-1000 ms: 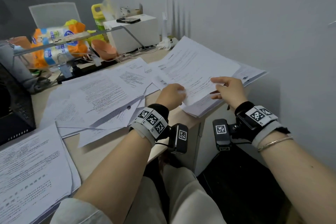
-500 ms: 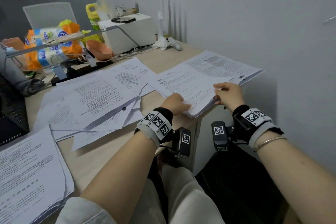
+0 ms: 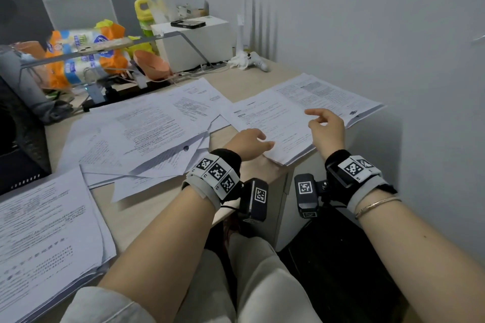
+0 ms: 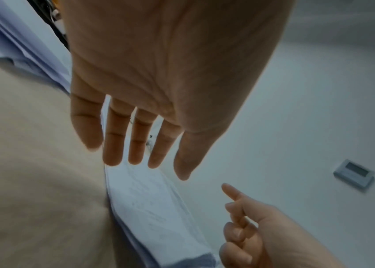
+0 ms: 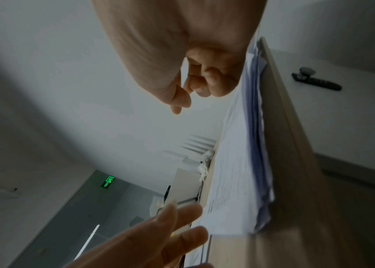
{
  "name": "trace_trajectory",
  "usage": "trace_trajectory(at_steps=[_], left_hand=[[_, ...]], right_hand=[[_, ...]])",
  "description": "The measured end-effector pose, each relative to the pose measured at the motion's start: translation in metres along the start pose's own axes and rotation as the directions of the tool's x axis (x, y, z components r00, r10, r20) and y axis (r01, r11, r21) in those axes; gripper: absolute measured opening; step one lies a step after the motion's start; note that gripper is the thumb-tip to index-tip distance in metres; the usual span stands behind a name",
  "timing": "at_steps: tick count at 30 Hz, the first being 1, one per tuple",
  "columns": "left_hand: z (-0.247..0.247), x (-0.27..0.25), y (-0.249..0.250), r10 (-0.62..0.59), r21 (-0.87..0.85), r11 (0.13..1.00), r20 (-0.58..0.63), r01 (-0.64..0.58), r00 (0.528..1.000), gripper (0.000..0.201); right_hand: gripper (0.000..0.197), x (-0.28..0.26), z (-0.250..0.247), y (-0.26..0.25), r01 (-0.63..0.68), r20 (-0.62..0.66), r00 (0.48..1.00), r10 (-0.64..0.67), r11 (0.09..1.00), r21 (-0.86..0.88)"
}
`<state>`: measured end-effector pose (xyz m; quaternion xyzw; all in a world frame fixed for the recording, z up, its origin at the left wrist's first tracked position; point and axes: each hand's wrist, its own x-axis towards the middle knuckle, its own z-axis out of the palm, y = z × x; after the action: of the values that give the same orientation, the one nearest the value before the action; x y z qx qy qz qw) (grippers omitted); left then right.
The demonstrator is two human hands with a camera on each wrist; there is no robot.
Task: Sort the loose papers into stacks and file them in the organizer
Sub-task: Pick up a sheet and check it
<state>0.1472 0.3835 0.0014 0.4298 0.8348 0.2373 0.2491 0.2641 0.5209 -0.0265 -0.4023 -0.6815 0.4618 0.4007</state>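
A stack of printed papers (image 3: 278,123) lies at the desk's right front corner, partly over a second stack (image 3: 330,94) by the wall. My left hand (image 3: 258,140) hovers at the near-left corner of that stack with its fingers (image 4: 136,145) straight, holding nothing. Just above the stack's right side is my right hand (image 3: 315,118), its index finger out, the other fingers (image 5: 202,85) loosely curled and empty. The stack's edge (image 5: 253,145) shows beside it in the right wrist view. A loose pile of sheets (image 3: 141,134) covers the desk's middle. Another stack (image 3: 44,231) sits front left.
A black mesh container (image 3: 18,144) stands at the left edge. Behind the papers are a metal stand (image 3: 105,47) with a phone, an orange bowl (image 3: 151,64), tissue packs (image 3: 78,60), a white box (image 3: 194,42) and cables. The wall runs close along the right.
The sheets that both hands held up were lowered flat onto the right stack. Both hands have let go and lifted slightly off the paper.
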Motion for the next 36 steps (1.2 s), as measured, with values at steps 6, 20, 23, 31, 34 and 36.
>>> trace_trajectory(at_steps=[6,20,23,31,34,36], left_hand=[[-0.031,-0.031,-0.026,-0.027,0.048,0.998,-0.003,0.027,1.0,0.023],[-0.101,-0.105,-0.116,-0.187,-0.033,0.982,-0.256,0.185,0.948,0.017],[-0.109,-0.118,-0.136,-0.235,-0.072,0.972,-0.296,0.223,0.926,0.02],[-0.118,-0.137,-0.181,-0.418,-0.218,0.905,-0.304,0.365,0.856,0.041],[-0.119,-0.143,-0.191,-0.457,-0.251,0.884,-0.3,0.393,0.837,0.054],[-0.12,-0.144,-0.195,-0.462,-0.262,0.882,-0.31,0.392,0.831,0.051]], right_hand=[[0.037,-0.016,0.038,-0.024,0.065,0.152,0.986,-0.068,0.998,0.021],[0.027,-0.067,0.153,-0.082,0.282,0.575,0.796,-0.191,0.956,-0.074],[0.024,-0.077,0.175,-0.091,0.362,0.686,0.708,-0.168,0.92,-0.148],[0.026,-0.091,0.215,-0.099,0.599,0.904,0.427,0.0,0.749,-0.283],[0.03,-0.096,0.222,-0.1,0.622,0.917,0.389,0.089,0.709,-0.333],[0.034,-0.098,0.226,-0.099,0.617,0.912,0.393,0.116,0.702,-0.356]])
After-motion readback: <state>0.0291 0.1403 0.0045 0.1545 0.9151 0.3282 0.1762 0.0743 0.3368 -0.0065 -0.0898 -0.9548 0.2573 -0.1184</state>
